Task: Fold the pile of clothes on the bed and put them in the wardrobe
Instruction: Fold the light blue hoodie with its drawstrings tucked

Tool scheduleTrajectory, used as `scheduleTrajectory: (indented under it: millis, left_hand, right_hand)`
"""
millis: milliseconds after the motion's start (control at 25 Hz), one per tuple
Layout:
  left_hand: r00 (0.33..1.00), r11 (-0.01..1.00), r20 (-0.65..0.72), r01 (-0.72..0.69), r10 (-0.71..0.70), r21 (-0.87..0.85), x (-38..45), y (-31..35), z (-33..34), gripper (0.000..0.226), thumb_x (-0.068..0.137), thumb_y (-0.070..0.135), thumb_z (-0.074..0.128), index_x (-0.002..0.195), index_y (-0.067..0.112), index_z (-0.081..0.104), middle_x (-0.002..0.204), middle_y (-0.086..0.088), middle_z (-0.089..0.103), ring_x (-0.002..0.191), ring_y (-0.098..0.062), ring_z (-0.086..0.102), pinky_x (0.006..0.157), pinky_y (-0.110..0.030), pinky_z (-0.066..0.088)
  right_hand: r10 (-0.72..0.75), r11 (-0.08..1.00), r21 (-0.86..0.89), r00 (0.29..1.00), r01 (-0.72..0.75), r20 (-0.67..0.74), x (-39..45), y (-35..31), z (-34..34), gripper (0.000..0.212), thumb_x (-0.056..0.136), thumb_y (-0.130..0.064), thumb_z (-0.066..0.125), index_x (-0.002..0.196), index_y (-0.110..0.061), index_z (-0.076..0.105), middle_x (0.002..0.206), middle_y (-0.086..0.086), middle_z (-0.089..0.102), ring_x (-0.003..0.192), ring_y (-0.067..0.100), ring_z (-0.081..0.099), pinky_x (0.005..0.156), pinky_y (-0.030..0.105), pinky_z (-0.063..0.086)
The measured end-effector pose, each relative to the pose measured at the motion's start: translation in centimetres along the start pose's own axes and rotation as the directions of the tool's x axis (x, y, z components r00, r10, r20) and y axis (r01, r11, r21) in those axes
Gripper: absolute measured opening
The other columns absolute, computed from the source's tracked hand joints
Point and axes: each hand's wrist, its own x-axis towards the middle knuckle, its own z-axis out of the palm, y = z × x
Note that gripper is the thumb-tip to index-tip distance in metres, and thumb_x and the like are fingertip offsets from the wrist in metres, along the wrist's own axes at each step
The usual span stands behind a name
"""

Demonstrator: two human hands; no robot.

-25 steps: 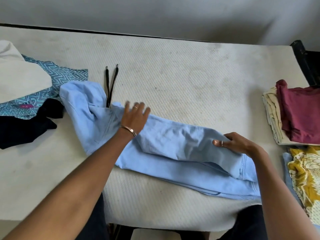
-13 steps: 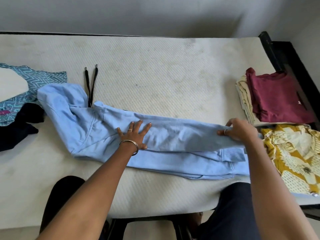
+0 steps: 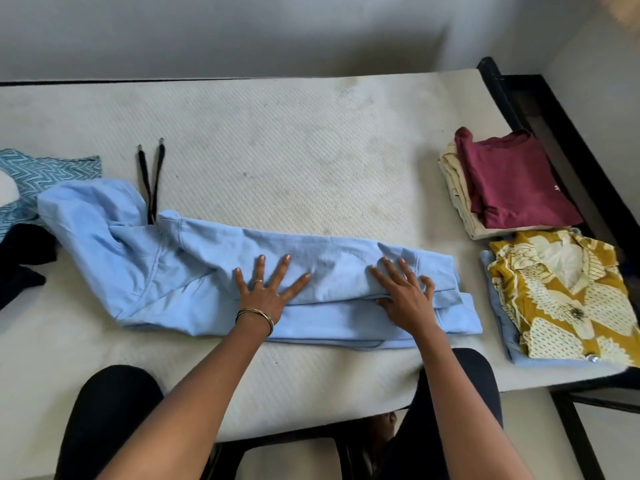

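A light blue hoodie (image 3: 166, 268) lies lengthwise across the white mattress (image 3: 294, 161), folded into a long strip, hood at the left with two black drawstrings (image 3: 152, 181) trailing away from me. My left hand (image 3: 266, 289) lies flat with spread fingers on the middle of the hoodie. My right hand (image 3: 405, 292) presses flat on the sleeve near the cuff end at the right.
Folded clothes sit at the right: a maroon shirt (image 3: 512, 181) on a cream garment, and a yellow patterned shirt (image 3: 568, 299) on blue fabric. Unfolded teal patterned cloth (image 3: 41, 171) and dark clothing (image 3: 20, 258) lie at the left. A black bed frame (image 3: 561, 109) borders the right.
My right hand let go of the sleeve end it was pulling and now lies flat on it. My left hand slid right along the hoodie. The camera view shifted right.
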Motion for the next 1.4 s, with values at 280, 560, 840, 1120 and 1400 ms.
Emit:
scheduleTrajectory:
  millis: [280,560,840,1120,1400]
  left_hand:
    - [0.986,1.0,0.165,-0.019,0.02,-0.007,1.1,0.4,-2.2,0.106,0.095,-0.001,0.037,0.118,0.067,-0.04,0.148,0.002,-0.044,0.138,-0.053,-0.02,0.093,-0.084,0.003]
    - [0.969,0.997,0.234,-0.073,0.077,-0.027,1.0,0.0,-3.0,0.117,0.089,-0.01,0.043,0.117,0.069,-0.039,0.144,0.002,-0.049,0.136,-0.052,-0.027,0.095,-0.083,0.004]
    - [0.963,0.995,0.249,-0.087,0.098,-0.054,1.4,-0.2,-2.8,0.114,0.091,-0.011,0.037,0.113,0.072,-0.038,0.143,0.004,-0.051,0.135,-0.049,-0.03,0.094,-0.083,-0.001]
    - [0.956,0.995,0.278,-0.102,0.098,-0.002,1.1,-0.2,-3.3,0.115,0.086,-0.016,0.034,0.118,0.072,-0.034,0.144,0.001,-0.05,0.136,-0.049,-0.029,0.097,-0.081,0.003]
    - [0.975,0.989,0.184,-0.108,0.125,-0.103,0.9,-0.2,-1.8,0.114,0.085,0.006,0.055,0.126,0.066,-0.033,0.146,0.004,-0.047,0.137,-0.046,-0.029,0.098,-0.078,0.0]
  right_hand:
    - [0.087,0.984,-0.104,0.898,-0.145,-0.432,-2.2,1.4,0.8,0.054,0.081,0.005,0.045,0.125,-0.019,0.063,0.138,0.0,0.059,0.13,0.034,0.052,0.1,0.057,0.031]
    - [0.197,0.969,-0.05,0.881,-0.241,-0.43,0.3,2.0,-1.1,0.058,0.081,0.014,0.055,0.135,-0.007,0.056,0.147,0.011,0.049,0.13,0.038,0.05,0.095,0.059,0.042]
    - [0.455,0.878,-0.156,0.89,-0.453,-0.026,-1.6,0.4,-0.2,0.05,0.099,-0.004,0.042,0.148,-0.013,0.035,0.158,0.016,0.028,0.147,0.038,0.022,0.109,0.074,0.016]
    - [0.035,0.987,0.161,0.999,-0.029,-0.033,1.9,-4.9,-3.3,0.063,0.101,-0.032,0.045,0.156,-0.026,0.015,0.165,0.008,-0.003,0.151,0.034,-0.005,0.114,0.066,0.012]
    - [0.498,0.804,0.256,0.843,-0.536,0.201,2.3,-3.8,-0.5,0.089,0.086,-0.082,0.014,0.152,-0.032,-0.02,0.158,-0.011,-0.029,0.144,0.027,-0.033,0.094,0.078,-0.023]
